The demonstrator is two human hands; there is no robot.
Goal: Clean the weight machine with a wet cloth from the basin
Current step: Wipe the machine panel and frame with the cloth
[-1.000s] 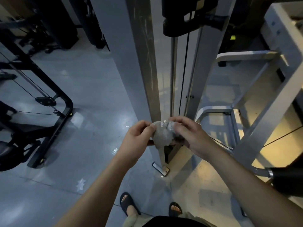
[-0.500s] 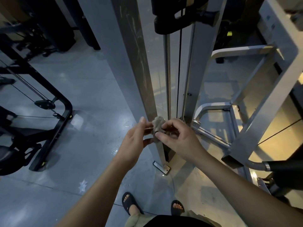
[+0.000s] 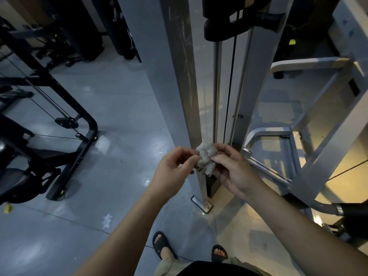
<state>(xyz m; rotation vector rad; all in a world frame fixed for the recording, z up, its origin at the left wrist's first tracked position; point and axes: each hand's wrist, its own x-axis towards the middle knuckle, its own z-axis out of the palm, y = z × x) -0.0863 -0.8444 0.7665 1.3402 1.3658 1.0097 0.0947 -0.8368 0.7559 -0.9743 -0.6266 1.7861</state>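
Observation:
A small bunched grey cloth (image 3: 206, 158) hangs between my two hands in front of the weight machine's grey upright post (image 3: 179, 76). My left hand (image 3: 175, 168) pinches the cloth's left edge with thumb and fingertips. My right hand (image 3: 233, 170) pinches its right side, fingers curled round it. The cloth sits just off the post's lower part, and I cannot tell whether it touches the post. A black cable (image 3: 229, 86) and a guide rod run down behind the post. No basin is in view.
The machine's grey frame tubes (image 3: 308, 120) spread to the right, with a black padded handle (image 3: 354, 214) at the lower right. A black cable machine (image 3: 79, 136) stands on the left. The tiled floor (image 3: 119, 108) shows wet spots, and my sandalled feet (image 3: 162, 246) stand below.
Both hands kept working the cloth between them, which looks more bunched up and hangs a little lower now. The view shifted slightly.

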